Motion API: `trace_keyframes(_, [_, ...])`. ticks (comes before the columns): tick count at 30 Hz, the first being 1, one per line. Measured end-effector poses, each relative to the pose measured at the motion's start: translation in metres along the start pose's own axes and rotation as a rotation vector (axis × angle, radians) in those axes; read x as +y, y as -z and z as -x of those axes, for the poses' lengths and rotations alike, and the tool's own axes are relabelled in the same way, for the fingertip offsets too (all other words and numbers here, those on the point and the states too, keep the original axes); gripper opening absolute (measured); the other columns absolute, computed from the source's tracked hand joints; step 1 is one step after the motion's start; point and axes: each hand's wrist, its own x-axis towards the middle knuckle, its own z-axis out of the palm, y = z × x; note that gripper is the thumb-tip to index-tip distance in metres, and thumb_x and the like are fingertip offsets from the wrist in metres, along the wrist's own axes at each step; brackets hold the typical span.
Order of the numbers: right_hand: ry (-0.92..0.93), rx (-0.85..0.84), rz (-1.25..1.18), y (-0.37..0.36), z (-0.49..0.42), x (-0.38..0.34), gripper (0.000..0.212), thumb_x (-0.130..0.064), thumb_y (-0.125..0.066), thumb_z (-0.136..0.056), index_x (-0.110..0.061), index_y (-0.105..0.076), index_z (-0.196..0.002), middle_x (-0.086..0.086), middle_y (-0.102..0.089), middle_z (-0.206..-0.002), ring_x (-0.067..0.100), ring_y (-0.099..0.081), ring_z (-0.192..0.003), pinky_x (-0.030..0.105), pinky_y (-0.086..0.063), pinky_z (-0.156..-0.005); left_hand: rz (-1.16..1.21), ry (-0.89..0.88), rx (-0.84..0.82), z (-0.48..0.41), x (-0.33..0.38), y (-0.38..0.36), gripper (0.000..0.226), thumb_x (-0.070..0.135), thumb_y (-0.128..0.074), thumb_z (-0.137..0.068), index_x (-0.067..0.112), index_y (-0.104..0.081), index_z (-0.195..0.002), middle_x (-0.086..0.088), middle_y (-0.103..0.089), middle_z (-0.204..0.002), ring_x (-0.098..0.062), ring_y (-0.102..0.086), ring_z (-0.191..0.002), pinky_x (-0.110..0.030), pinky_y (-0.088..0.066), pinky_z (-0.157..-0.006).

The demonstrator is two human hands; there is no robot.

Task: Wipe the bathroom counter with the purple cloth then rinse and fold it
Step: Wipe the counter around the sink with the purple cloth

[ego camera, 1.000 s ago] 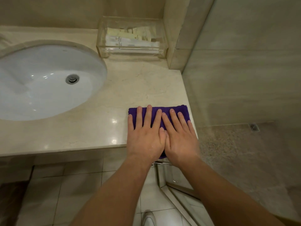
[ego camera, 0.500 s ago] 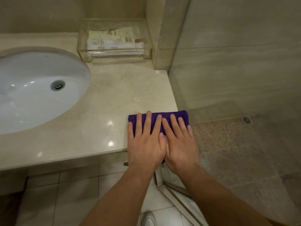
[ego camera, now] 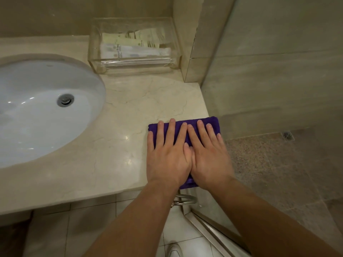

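marble counter (ego camera: 115,164) w/ sink (ego camera: 37,127) | purple cloth (ego camera: 214,120) at rt corner | l hand (ego camera: 168,160) + r hand (ego camera: 210,160) pressed flat, grips apart

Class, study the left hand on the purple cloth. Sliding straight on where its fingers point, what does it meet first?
Past the cloth lies bare counter; then probably the right end of the clear box, or the wall corner beside it. Depth is unclear.

It was a bathroom, seemingly a hotel's. A white undermount basin (ego camera: 37,117) with a metal drain (ego camera: 65,100) sat in a marble counter (ego camera: 133,104). A clear acrylic box (ego camera: 135,69) held packaged toiletries (ego camera: 133,52). A glass shower screen (ego camera: 269,75) closed off a speckled shower floor (ego camera: 269,164) with a floor drain (ego camera: 287,135).
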Motion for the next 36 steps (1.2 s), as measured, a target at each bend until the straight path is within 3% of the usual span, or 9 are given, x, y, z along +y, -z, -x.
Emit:
trace_keyframes(13, [-0.038,0.015,-0.024,0.009,-0.061,-0.006,0.056,-0.044,-0.012,-0.106,-0.034,0.010,-0.156,-0.005,0.015,-0.165,0.011,0.023,-0.147,0.037,0.009,-0.123,-0.033,-0.021,0.048,-0.064,-0.018,0.007,0.064,0.043,0.000,-0.093,0.033,-0.006,-0.156,0.002,-0.002,-0.166,-0.023,0.007,-0.152,-0.049,0.000,-0.122])
trace_keyframes(36, [-0.069,0.090,-0.075,0.020,-0.141,-0.007,0.055,-0.045,-0.011,-0.106,-0.032,-0.004,-0.159,-0.004,0.001,-0.167,0.015,0.006,-0.153,0.039,-0.002,-0.125,-0.041,-0.038,0.091,-0.151,-0.033,0.015,0.060,0.041,-0.009,-0.096,0.035,-0.006,-0.156,0.003,-0.002,-0.166,-0.022,0.006,-0.152,-0.049,0.001,-0.122])
